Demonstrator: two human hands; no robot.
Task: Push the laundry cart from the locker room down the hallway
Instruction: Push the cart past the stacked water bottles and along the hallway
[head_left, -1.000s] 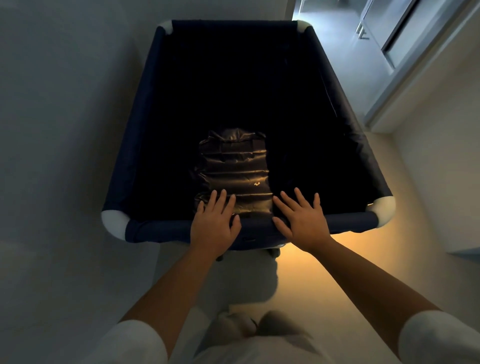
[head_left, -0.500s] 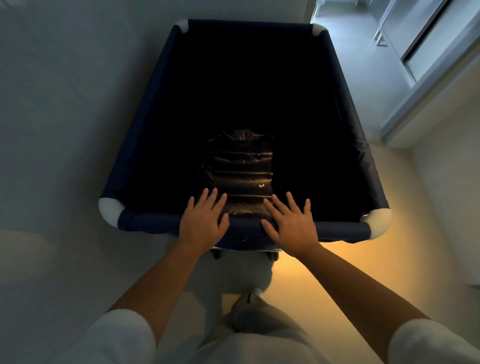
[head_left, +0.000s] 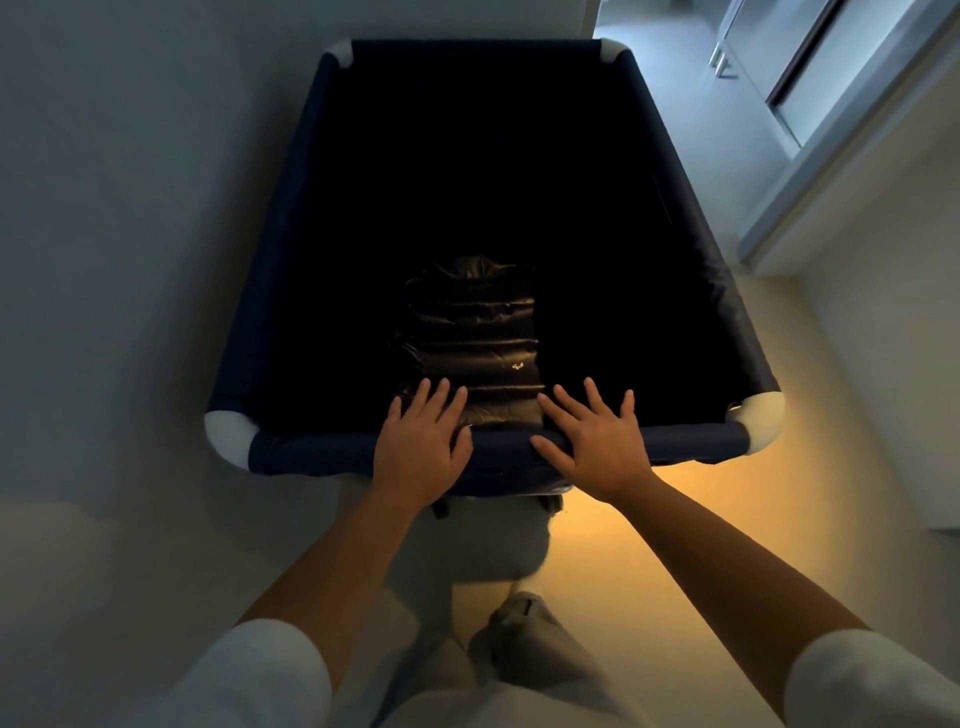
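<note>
A pale wall (head_left: 104, 234) runs along the left, close beside the cart (head_left: 311, 452), a deep navy fabric bin with white caps at its corners. It fills the middle of the view and points away from the person. The left hand (head_left: 421, 447) lies flat on the padded near rim, left of its middle, with its fingers straight and reaching over the inner edge, gripping nothing. Inside the dark bin, just beyond the fingertips of both hands, lies a black quilted bundle (head_left: 472, 343). The right hand (head_left: 597, 441) rests on the same rim just right of the middle, palm down, its fingers spread and straight, thumb along the rim. Warm light falls on the floor (head_left: 727, 545) to the right of the cart, and farther right a pale door frame (head_left: 831, 171) slants up to the corner.
</note>
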